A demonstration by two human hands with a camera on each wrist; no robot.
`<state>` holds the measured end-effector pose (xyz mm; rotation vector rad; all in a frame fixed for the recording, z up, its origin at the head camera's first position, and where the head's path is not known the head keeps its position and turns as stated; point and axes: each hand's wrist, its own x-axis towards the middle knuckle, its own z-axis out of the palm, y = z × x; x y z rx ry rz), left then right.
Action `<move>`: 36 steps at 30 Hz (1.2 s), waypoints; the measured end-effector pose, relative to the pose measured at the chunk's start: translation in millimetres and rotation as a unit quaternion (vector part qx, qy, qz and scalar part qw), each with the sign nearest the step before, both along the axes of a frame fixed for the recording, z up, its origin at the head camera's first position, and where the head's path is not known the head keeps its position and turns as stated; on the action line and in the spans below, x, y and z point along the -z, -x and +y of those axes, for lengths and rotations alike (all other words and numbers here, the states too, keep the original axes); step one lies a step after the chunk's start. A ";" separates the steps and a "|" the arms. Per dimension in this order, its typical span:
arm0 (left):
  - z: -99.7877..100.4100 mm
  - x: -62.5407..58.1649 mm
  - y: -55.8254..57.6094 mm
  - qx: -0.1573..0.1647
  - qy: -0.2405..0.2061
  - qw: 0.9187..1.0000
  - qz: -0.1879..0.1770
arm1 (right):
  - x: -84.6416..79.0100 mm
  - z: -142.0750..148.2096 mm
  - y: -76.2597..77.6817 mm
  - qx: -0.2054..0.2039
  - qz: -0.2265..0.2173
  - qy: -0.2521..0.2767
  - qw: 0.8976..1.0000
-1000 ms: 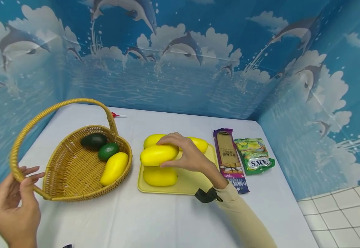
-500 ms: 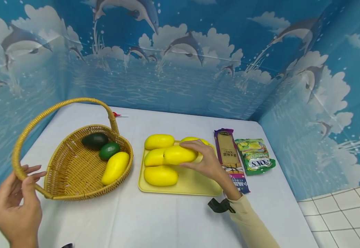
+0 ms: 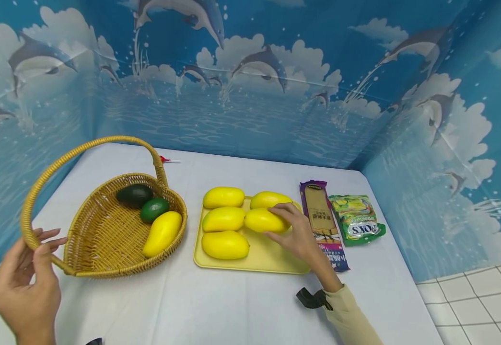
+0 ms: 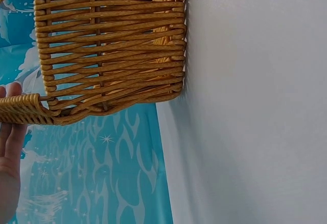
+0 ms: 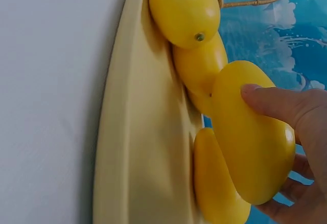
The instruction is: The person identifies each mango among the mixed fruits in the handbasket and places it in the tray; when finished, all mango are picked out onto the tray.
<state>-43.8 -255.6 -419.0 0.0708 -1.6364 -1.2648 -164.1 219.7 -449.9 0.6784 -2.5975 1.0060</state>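
My right hand [image 3: 297,234] grips a yellow mango [image 3: 262,220], thumb on one side and fingers on the other, over the right part of a pale yellow tray [image 3: 272,256]. In the right wrist view this mango [image 5: 250,137] appears raised off the tray floor. Three mangoes [image 3: 224,245] form a column at the tray's left, and another mango [image 3: 271,199] lies just behind the held one. At far left my left hand [image 3: 26,287] holds the lower end of the handle [image 3: 52,170] of a wicker basket [image 3: 88,254], thumb in front and fingers behind.
Inside the basket are a dark avocado [image 3: 134,195], a greener avocado [image 3: 154,210] and a mango [image 3: 162,234]. Right of the tray lie a pasta packet [image 3: 321,215] and a green bag [image 3: 357,218]. A small red-tipped item [image 3: 164,159] lies behind the basket.
My right hand has carried the mango rightward from above the left column and lowered it to the tray's right part, in front of the back right mango. The left hand keeps its hold.
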 end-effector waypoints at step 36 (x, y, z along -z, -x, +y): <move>-2.5 2.1 0.8 -0.013 0.010 0.999 -0.028 | 20.0 10.4 0.8 0.050 0.041 -0.105 0.992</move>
